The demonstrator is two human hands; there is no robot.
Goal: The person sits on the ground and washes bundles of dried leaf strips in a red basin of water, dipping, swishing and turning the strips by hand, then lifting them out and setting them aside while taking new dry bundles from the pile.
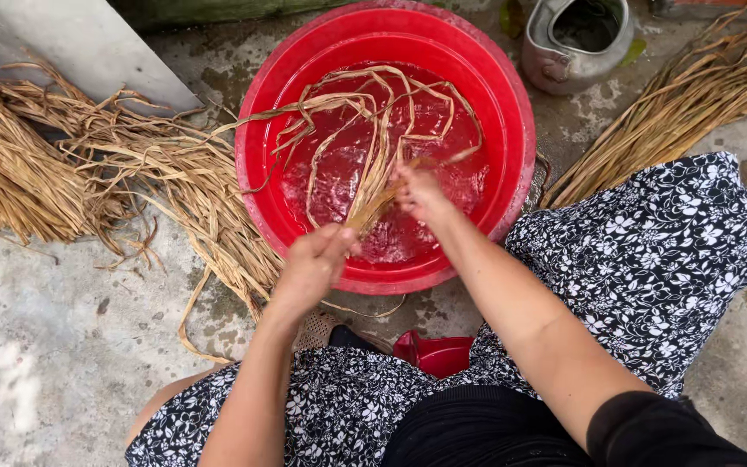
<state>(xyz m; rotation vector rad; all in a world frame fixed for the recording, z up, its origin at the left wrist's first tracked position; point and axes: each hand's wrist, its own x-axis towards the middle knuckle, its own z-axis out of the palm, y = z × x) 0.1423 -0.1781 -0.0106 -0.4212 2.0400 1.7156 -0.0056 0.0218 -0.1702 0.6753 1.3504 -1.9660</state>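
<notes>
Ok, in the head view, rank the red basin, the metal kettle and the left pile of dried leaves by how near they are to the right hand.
1. Red basin: the right hand is inside it, over the water.
2. Metal kettle: upper right, beyond the basin's rim.
3. Dried leaf pile: far left, on the concrete.

Concrete floor (45, 346) bears red basin (512, 112), straw piles (36, 173), kettle (577, 43).

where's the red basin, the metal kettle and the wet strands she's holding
red basin (512, 104), head view, right rim
metal kettle (555, 60), head view, left side of body
wet strands (378, 169), head view, bundle above the hands
</notes>
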